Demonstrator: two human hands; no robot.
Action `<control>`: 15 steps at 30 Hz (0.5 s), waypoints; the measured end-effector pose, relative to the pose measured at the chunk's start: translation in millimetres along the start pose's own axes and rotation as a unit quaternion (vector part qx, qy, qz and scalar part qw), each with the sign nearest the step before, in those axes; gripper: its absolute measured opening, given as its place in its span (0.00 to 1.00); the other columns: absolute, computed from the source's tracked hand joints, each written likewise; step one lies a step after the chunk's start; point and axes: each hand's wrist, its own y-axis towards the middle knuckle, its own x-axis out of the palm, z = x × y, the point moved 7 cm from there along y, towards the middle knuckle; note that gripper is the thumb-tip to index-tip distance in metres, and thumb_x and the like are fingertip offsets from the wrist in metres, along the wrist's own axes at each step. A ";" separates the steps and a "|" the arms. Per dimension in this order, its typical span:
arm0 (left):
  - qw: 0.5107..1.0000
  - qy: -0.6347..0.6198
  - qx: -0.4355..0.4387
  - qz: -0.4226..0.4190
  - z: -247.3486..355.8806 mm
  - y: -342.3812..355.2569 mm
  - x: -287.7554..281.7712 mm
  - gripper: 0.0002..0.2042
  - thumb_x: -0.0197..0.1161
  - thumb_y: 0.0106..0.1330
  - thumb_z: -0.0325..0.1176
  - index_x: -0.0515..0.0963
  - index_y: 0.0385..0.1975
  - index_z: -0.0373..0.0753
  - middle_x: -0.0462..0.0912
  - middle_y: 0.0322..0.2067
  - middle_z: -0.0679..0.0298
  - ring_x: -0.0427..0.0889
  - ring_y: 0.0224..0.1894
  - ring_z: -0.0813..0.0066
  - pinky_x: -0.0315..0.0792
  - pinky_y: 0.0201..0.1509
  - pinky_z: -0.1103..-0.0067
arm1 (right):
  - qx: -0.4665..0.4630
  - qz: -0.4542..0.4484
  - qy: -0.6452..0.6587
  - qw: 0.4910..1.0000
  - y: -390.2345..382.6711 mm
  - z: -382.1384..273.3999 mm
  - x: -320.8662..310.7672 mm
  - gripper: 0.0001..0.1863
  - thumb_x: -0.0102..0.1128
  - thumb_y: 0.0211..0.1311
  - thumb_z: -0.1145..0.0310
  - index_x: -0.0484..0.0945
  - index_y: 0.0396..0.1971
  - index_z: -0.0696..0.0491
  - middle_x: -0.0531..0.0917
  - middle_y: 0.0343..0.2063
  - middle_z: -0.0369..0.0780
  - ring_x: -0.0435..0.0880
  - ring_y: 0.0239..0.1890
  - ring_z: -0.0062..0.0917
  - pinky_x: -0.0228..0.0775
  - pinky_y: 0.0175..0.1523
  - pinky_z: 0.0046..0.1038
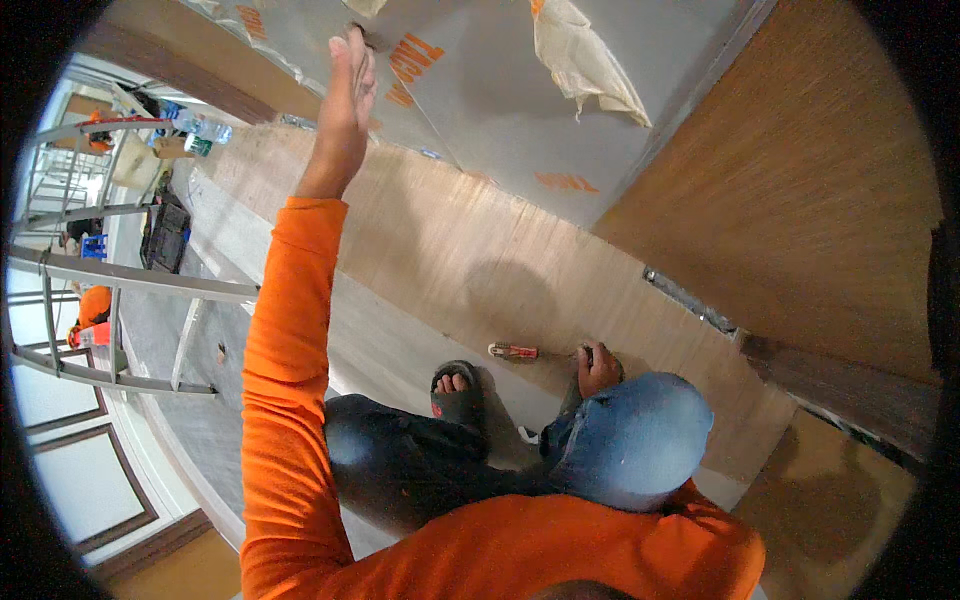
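My left hand (352, 88) is raised at the end of an outstretched arm, fingers straight, against a tall panel covered in grey protective film (490, 90). A torn, yellowish piece of film (590, 65) hangs from that panel. Low by my bent right knee, my right hand (599, 368) is near the floor with its fingers curled; what they hold, if anything, is too dark and small to make out. To its left, a red box cutter (513, 350) lies on the wood-look floor (430, 240).
A brown wood-grain panel (800, 150) stands on the right, with a metal strip (690, 300) along its foot. A metal ladder (130, 275) stands at the left. Beyond it are a black tool case (165, 235) and plastic bottles (203, 127). My sandalled left foot (458, 395) is near the cutter.
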 end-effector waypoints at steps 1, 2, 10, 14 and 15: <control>1.000 -0.003 -0.009 -0.015 -1.8 -0.3 2.3 0.45 0.31 0.73 0.69 0.38 0.76 0.34 0.39 0.78 0.52 0.39 0.80 0.59 0.35 0.80 0.67 | 0.010 0.000 -0.006 1.000 -2.5 -0.2 -4.4 0.15 0.56 0.71 0.57 0.80 0.44 0.54 0.85 0.37 0.48 0.84 0.39 0.47 0.76 0.44 0.43; 0.999 -0.006 -0.017 -0.029 -8.6 -1.3 2.3 0.47 0.31 0.73 0.70 0.36 0.76 0.33 0.37 0.78 0.50 0.36 0.80 0.59 0.32 0.80 0.67 | 0.019 0.000 -0.011 1.000 -3.9 -0.7 -7.9 0.15 0.56 0.71 0.57 0.80 0.44 0.54 0.85 0.37 0.48 0.84 0.39 0.47 0.76 0.44 0.43; 0.997 0.054 0.029 0.048 -19.2 -15.0 -17.2 0.33 0.35 0.80 0.56 0.54 0.74 0.36 0.54 0.75 0.56 0.58 0.75 0.63 0.53 0.76 0.65 | 0.014 0.073 0.053 0.996 3.1 -20.1 -31.2 0.11 0.59 0.68 0.64 0.81 0.42 0.54 0.85 0.38 0.47 0.84 0.42 0.46 0.76 0.47 0.41; 0.998 0.042 -0.021 0.051 -41.6 -23.8 -8.2 0.34 0.36 0.80 0.55 0.51 0.76 0.37 0.54 0.75 0.57 0.56 0.76 0.63 0.50 0.77 0.66 | 0.019 0.073 0.021 0.997 2.4 -13.4 -20.4 0.10 0.59 0.68 0.64 0.81 0.42 0.54 0.85 0.37 0.47 0.85 0.40 0.46 0.76 0.46 0.41; 0.999 -0.002 -0.040 0.030 -51.4 -21.5 0.3 0.34 0.37 0.80 0.55 0.49 0.76 0.38 0.52 0.76 0.57 0.54 0.77 0.63 0.49 0.77 0.68 | 0.017 0.064 0.020 0.998 2.9 -9.4 -23.3 0.10 0.59 0.68 0.64 0.80 0.42 0.54 0.85 0.37 0.47 0.85 0.40 0.46 0.76 0.45 0.41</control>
